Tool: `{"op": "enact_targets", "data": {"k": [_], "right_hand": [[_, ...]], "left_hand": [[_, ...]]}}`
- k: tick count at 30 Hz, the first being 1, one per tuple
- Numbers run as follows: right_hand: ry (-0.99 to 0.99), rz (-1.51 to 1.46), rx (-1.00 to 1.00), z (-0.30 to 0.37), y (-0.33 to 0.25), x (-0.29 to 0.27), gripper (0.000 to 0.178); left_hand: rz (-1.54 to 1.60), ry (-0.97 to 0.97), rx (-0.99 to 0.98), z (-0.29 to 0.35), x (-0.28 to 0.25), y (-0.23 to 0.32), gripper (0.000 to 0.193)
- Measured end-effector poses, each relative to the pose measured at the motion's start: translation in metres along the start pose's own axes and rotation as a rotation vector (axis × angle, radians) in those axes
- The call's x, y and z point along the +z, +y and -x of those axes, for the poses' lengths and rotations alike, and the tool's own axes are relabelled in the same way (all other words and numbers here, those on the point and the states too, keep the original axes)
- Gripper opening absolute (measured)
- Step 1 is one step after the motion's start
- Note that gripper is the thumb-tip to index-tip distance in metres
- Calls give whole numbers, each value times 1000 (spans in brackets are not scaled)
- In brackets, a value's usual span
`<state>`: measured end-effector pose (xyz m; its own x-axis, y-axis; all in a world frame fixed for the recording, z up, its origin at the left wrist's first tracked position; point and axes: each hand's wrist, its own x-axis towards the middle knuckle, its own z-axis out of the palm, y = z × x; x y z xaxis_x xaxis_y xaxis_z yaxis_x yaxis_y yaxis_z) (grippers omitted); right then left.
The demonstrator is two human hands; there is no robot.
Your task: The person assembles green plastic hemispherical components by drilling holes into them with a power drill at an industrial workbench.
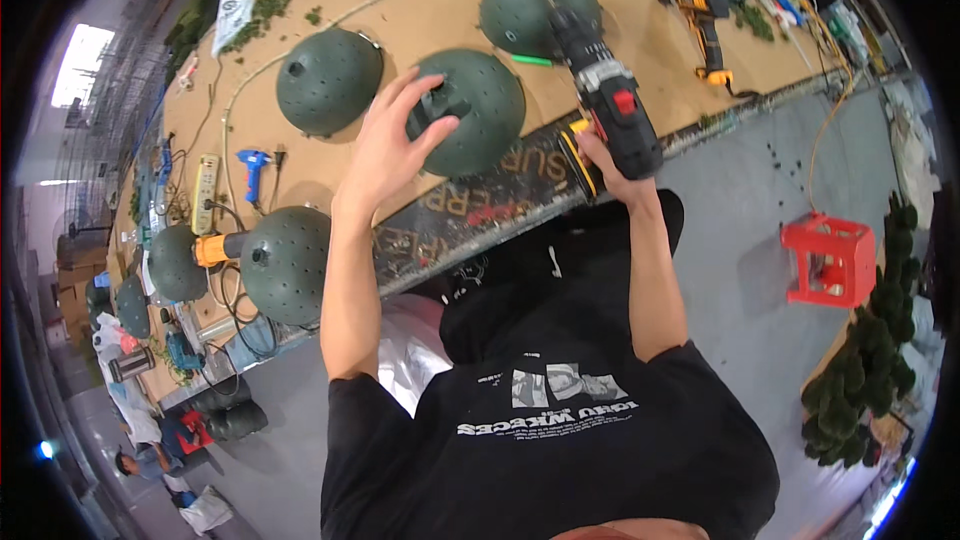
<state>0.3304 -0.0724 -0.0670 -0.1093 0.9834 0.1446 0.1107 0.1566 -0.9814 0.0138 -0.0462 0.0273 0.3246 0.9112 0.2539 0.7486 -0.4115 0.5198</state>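
In my right hand (622, 178) is a black and grey cordless drill (612, 100) with a red button, its long bit angled up and left. The bit's end passes in front of a green perforated dome (515, 12); I cannot tell whether it touches. My left hand (395, 140) is open over a nearer dark green dome (478, 115), thumb and fingers spread around the dark raised part at its top. Whether the fingertips touch the dome is unclear. Another green dome (325, 85) sits just left of this hand.
Further domes (288, 265) line the left of the brown tabletop (420, 12). A yellow and black power drill (703, 25) lies at the far right, and a blue glue gun (253, 170) near a power strip (205, 190). A red stool (828, 258) stands on the floor.
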Motion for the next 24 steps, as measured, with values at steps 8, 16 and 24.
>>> {"op": "enact_targets", "data": {"k": [8,16,24], "right_hand": [[137,11,-96,7,14,-2,31],[172,73,-165,8,0,-2,25],[201,25,-222,4,8,0,24]], "left_hand": [[-90,110,84,-17,43,-13,33],[-208,31,126,-36,17,-11,20],[-248,-207,221,-66,-9,-25,19]]}}
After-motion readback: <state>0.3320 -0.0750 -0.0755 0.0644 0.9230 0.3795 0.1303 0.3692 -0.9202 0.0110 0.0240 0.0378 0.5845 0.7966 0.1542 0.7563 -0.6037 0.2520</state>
